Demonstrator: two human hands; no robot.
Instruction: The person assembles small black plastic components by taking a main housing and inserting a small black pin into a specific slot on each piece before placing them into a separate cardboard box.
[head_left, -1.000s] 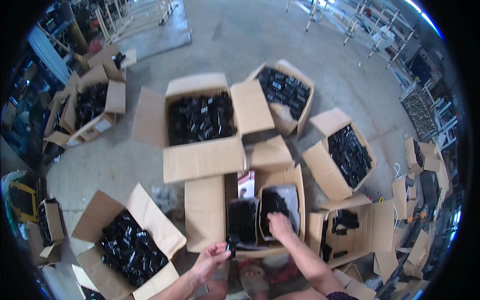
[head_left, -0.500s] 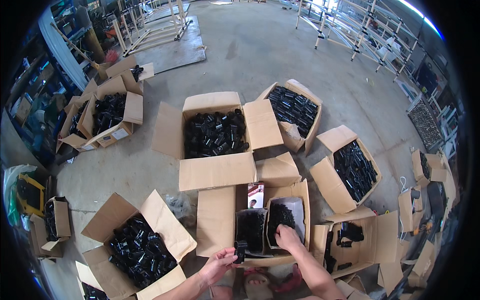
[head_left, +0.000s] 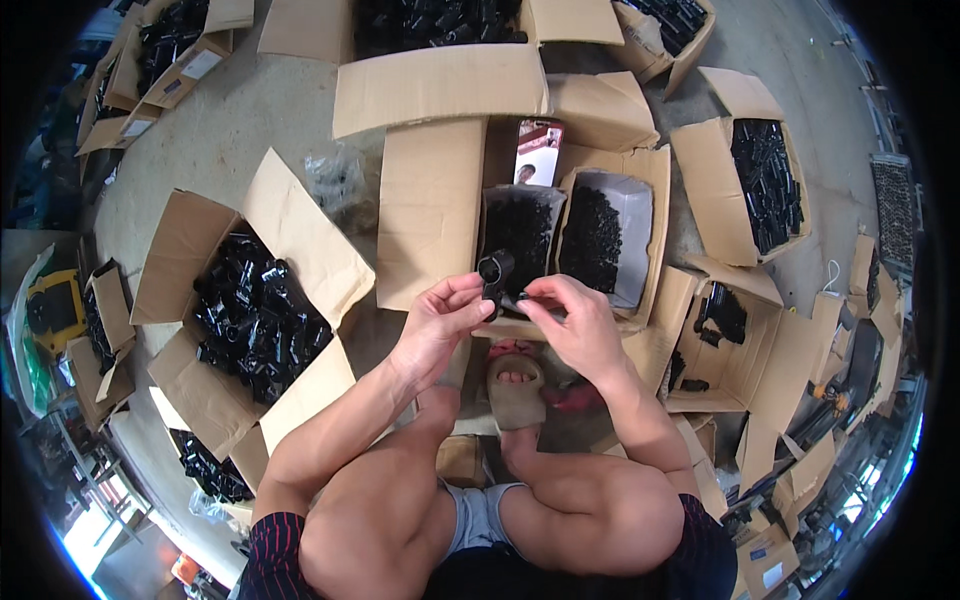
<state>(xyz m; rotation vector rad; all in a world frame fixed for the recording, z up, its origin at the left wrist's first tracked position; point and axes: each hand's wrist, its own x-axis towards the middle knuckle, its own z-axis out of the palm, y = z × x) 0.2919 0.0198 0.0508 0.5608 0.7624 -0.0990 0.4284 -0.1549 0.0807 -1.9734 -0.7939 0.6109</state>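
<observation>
My left hand [head_left: 440, 328] is closed around a black tubular pipe fitting [head_left: 495, 272], its round opening tilted up. Just right of it, my right hand [head_left: 582, 325] pinches a small dark piece [head_left: 522, 296] against or very near the fitting's lower side; whether they touch I cannot tell. Beyond my hands stands a cardboard box [head_left: 658, 215]. Inside it is a grey-lined tray [head_left: 632, 235] of small black parts [head_left: 590, 230], with a second heap of small black parts [head_left: 518, 225] to its left. A printed card [head_left: 538, 152] leans behind them.
An open box of black fittings [head_left: 262, 320] stands left, another [head_left: 440, 20] at the far middle. Boxes with black parts [head_left: 768, 185] stand right, one partly filled [head_left: 740, 375] nearer. Clear plastic wrap [head_left: 335, 175] lies on the floor. My sandalled foot [head_left: 515, 385] is below my hands.
My right hand has come out of the right tray and over to the fitting, with a small piece in its fingers. My left hand still holds the fitting. The view has tilted downward.
</observation>
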